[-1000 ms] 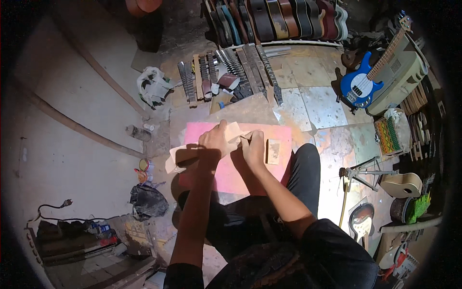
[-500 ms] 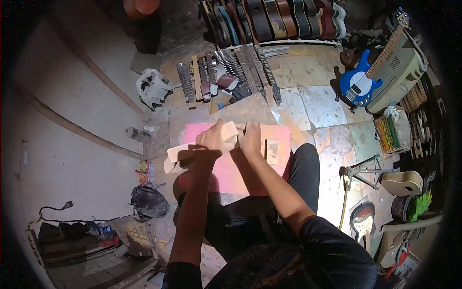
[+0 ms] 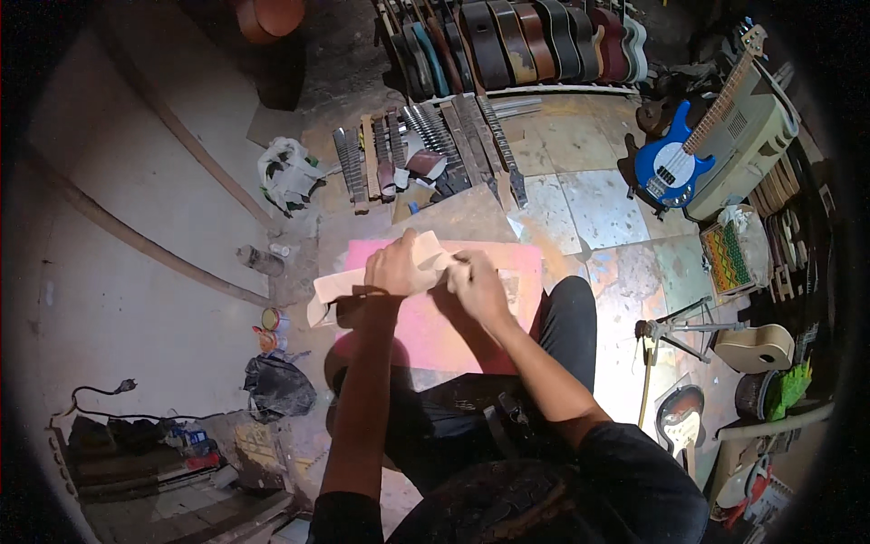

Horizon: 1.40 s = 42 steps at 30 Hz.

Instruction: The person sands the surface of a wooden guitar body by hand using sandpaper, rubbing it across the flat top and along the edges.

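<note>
I sit on the floor with a pink sheet spread in front of my knees. My left hand grips a pale wooden piece that sticks out to the left above the sheet. My right hand is closed right beside it, pressing on the same piece near its right end; whatever it pinches is hidden under the fingers. A small pale block lies on the sheet just right of my right hand.
Several guitar necks lie in a row on the floor beyond the sheet. Guitar bodies stand in a rack at the back. A blue bass guitar lies at right. Cans and a black bag sit at left.
Both hands have drawn closer together over the wooden piece, the right hand shifting left toward the left hand. The piece stays above the pink sheet.
</note>
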Each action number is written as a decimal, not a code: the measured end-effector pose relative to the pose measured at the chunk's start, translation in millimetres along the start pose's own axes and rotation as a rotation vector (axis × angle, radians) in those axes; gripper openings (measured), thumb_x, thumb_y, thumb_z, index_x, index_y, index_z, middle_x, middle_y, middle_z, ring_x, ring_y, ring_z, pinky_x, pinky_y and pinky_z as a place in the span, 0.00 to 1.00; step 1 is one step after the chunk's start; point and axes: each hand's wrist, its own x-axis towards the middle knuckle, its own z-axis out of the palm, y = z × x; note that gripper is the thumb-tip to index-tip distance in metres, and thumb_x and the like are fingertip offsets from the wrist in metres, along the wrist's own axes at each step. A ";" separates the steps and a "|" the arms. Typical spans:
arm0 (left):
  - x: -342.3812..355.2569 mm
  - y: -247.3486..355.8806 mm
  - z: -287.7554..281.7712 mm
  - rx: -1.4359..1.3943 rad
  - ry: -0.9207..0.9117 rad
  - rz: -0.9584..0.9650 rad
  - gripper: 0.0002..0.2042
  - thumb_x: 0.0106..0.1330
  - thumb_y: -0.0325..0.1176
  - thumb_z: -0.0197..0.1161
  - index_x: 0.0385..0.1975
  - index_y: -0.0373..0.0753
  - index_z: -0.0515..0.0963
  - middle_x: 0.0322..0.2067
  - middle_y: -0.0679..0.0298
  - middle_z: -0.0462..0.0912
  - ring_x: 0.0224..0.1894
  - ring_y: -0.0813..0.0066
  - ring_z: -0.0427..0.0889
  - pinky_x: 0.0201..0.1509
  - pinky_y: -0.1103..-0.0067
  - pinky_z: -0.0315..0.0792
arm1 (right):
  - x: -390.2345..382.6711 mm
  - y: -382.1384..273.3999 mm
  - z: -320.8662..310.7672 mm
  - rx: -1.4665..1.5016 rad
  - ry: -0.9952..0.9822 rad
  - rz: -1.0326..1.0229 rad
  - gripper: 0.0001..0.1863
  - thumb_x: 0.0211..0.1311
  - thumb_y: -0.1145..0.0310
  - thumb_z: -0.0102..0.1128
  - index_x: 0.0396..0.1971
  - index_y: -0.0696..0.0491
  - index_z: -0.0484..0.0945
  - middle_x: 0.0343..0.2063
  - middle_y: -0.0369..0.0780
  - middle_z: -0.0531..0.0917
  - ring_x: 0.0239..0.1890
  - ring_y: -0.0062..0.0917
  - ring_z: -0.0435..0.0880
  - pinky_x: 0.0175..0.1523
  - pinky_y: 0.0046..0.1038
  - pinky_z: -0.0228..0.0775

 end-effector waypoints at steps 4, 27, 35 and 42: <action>-2.1 -6.5 5.5 -0.007 0.021 0.000 0.30 0.48 0.53 0.73 0.47 0.40 0.74 0.36 0.47 0.87 0.41 0.45 0.87 0.44 0.56 0.79 | -33.9 -13.4 9.5 -0.485 -0.293 -0.042 0.45 0.58 0.60 0.62 0.76 0.42 0.54 0.47 0.56 0.78 0.39 0.54 0.84 0.47 0.49 0.78; -3.9 -4.8 13.4 0.042 0.090 0.025 0.32 0.44 0.49 0.75 0.49 0.42 0.75 0.36 0.48 0.87 0.40 0.47 0.87 0.44 0.57 0.78 | -43.8 69.1 -33.8 -0.093 -0.281 0.133 0.17 0.60 0.68 0.61 0.49 0.57 0.76 0.29 0.45 0.81 0.31 0.33 0.82 0.39 0.31 0.75; -9.9 -4.9 7.6 0.035 0.099 0.021 0.32 0.44 0.50 0.75 0.49 0.42 0.75 0.34 0.48 0.87 0.38 0.47 0.87 0.42 0.57 0.78 | -43.4 5.9 -17.7 -0.322 -0.178 -0.112 0.27 0.60 0.69 0.55 0.62 0.50 0.71 0.43 0.56 0.83 0.48 0.52 0.83 0.56 0.47 0.74; -10.9 -5.6 9.9 -0.009 0.134 0.064 0.31 0.44 0.51 0.74 0.48 0.42 0.75 0.33 0.48 0.87 0.37 0.47 0.87 0.41 0.57 0.79 | -23.3 -8.0 -4.0 -0.680 -0.292 -0.119 0.39 0.61 0.69 0.57 0.75 0.43 0.60 0.38 0.55 0.84 0.34 0.48 0.86 0.39 0.46 0.79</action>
